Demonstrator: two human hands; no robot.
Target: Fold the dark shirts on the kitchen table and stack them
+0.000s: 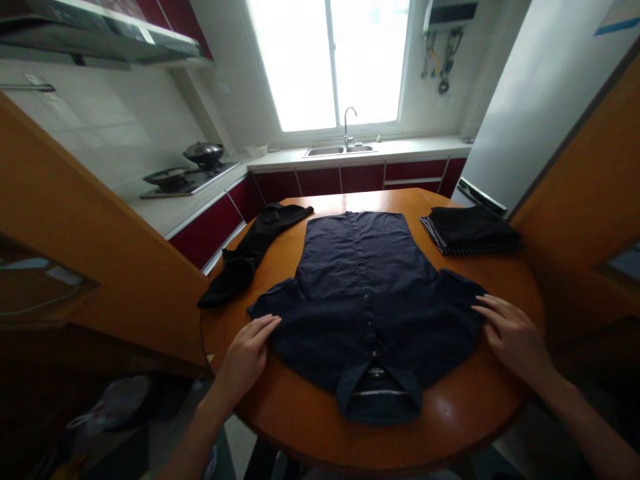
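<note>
Listing from the table's centre, with twelve o'clock toward the window (330, 63), we record:

Item one: shirt (325, 313), navy, short-sleeved, spread flat with its buttons (370, 325) upward, mid-table (465, 420); hem at twelve, collar (380, 413) at six, sleeves at nine and three. We judge it light, soft and limp, woven rather than slick, and in no danger of breaking. It should crease easily and sag between holds. The collar looks the stiffest part. Best holds, in our view: sleeve ends or shoulder seams, both sides together, so the front keeps square.

Item two: left hand (245, 357), at eight o'clock, fingertips on the nearer sleeve's edge; whether it pinches the cloth, we cannot tell.

Item three: right hand (515, 340), between three and four, fingers over the opposite sleeve's edge, thumb lower; again we cannot tell a pinch from a light touch.

Item four: black garment (255, 247), crumpled, at ten.

Item five: folded dark cloth (470, 230), striped edging, at two, apart from the shirt.
</note>
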